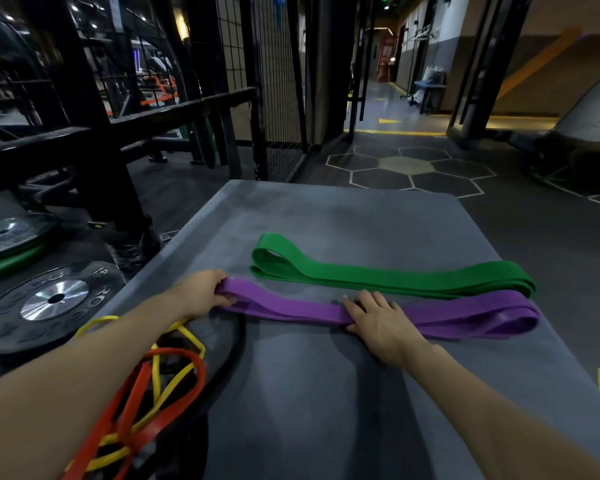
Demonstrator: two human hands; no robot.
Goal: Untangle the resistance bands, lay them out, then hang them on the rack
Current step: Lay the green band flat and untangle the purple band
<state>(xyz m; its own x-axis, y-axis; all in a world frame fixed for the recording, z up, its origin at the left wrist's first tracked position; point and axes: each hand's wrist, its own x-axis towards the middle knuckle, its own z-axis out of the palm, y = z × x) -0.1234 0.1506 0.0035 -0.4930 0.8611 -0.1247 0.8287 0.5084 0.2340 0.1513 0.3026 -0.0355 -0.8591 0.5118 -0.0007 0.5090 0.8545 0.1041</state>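
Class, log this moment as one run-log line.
left hand: grips purple band end | right hand: presses its middle | green band: laid out

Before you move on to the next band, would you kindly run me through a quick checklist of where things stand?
1. Green band laid out flat on the mat: ok.
2. Purple band laid alongside it, apart from the green: ok.
3. Left hand gripping the purple band's left end: ok.
4. Right hand pressing flat on the purple band's middle: ok.
5. Red band and yellow band untangled: not ok, they cross in a heap at the mat's left edge.
6. Rack ready for hanging: cannot tell which structure it is.
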